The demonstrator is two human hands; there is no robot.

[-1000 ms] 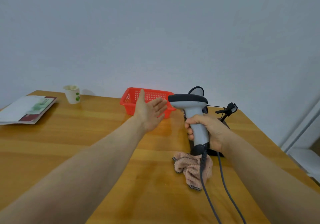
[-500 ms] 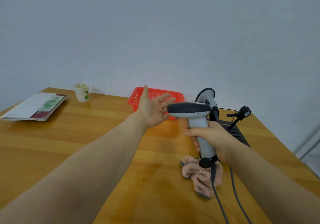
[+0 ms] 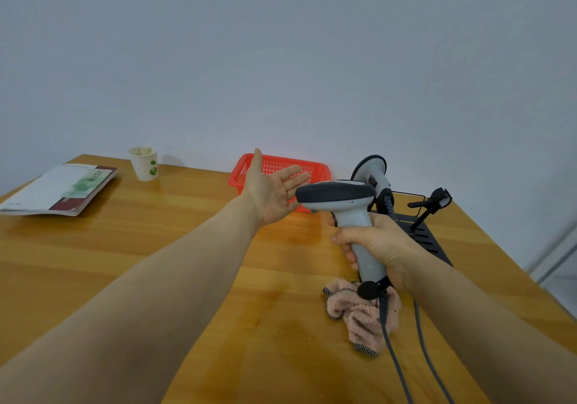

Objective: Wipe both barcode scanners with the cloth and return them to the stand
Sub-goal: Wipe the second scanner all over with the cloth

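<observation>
The right hand grips the smooth grey handle of a scanner, holding it upright above the near right part of the table, with its dark rounded head pointing left. The left hand is flat and open just left of that head, palm facing it, fingers straight and thumb up; I cannot tell whether they touch. Under the handle a crumpled, fluffy pink cloth with checked edging lies on the glossy wood, and a grey cable trails over it. Behind, the second scanner rests at the far end of the black slotted stand. Farther left are a red plastic mesh basket, a paper cup and a glossy booklet.
</observation>
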